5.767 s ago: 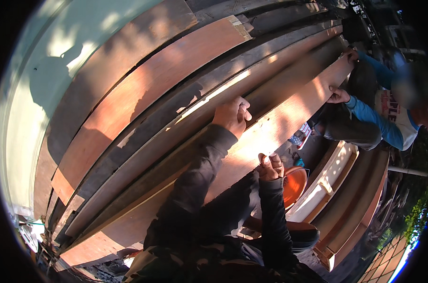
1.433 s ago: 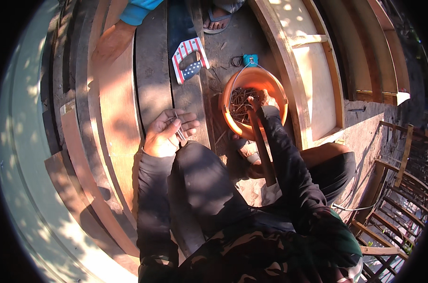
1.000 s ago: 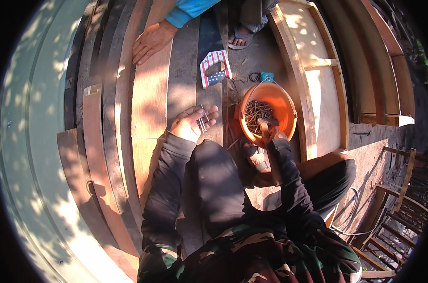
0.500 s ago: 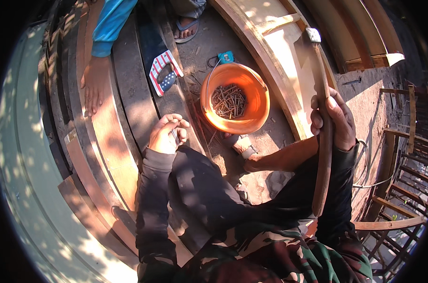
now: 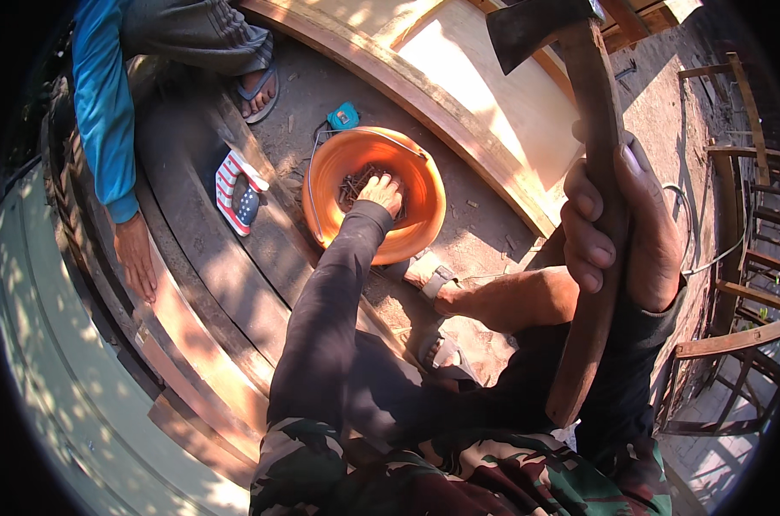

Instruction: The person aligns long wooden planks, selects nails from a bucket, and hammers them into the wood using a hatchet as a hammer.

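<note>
My left hand (image 5: 381, 195) is down inside the orange bucket (image 5: 423, 211), fingers curled in among loose rusty nails (image 5: 352, 187). Its fingertips are hidden, so how many nails it grips does not show. On the right, my right hand (image 5: 635, 219) is wrapped round the wooden handle of a hatchet (image 5: 598, 112) held upright. The hatchet's dark blade points left near the top edge, and the handle's lower end hangs above my lap.
Another person's hand (image 5: 135, 255) rests on wooden planks (image 5: 205, 267) at the left. A striped flip-flop-shaped item (image 5: 237, 193) lies on them. Beyond the bucket are a teal tape measure (image 5: 343, 115) and a wooden panel frame (image 5: 390, 64). Slatted wooden frames (image 5: 734, 344) stand at the right.
My left hand has moved from above the planks, where it held several nails, right and into the bucket. The hatchet has come closer, its head turned so the blade shows.
</note>
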Demonstrator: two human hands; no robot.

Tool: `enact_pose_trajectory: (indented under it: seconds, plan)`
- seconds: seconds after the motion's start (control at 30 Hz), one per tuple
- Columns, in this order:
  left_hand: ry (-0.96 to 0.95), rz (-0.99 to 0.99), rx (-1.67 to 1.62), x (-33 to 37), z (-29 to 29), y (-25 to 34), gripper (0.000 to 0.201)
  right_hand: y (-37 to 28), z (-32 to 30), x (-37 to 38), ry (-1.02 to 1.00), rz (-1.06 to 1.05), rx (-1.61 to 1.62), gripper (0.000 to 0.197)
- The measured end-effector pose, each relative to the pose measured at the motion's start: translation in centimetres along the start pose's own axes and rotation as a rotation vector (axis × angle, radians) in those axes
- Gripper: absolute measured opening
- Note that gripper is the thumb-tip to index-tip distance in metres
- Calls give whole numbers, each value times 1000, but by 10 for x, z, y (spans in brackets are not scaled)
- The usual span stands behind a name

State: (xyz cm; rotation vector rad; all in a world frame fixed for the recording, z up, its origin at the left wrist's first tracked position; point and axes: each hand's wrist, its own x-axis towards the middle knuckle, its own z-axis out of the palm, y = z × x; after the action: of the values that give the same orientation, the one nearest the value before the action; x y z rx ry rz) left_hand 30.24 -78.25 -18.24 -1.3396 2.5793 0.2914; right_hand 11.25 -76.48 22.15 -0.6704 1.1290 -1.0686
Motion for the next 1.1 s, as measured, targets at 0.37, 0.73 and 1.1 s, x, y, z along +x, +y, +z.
enact_pose_trajectory:
  seconds: [0.37, 0.73, 1.1]
  plan:
    - [-448, 72, 190, 4, -65, 0, 64, -10, -20, -2, 150, -71, -33, 41]
    - [-172, 233, 74, -34, -30, -24, 32, -8, -19, -13, 120, -81, -49, 43]
    - [72, 23, -67, -46, 14, -41, 14, -7, -23, -10, 170, -139, -44, 48]
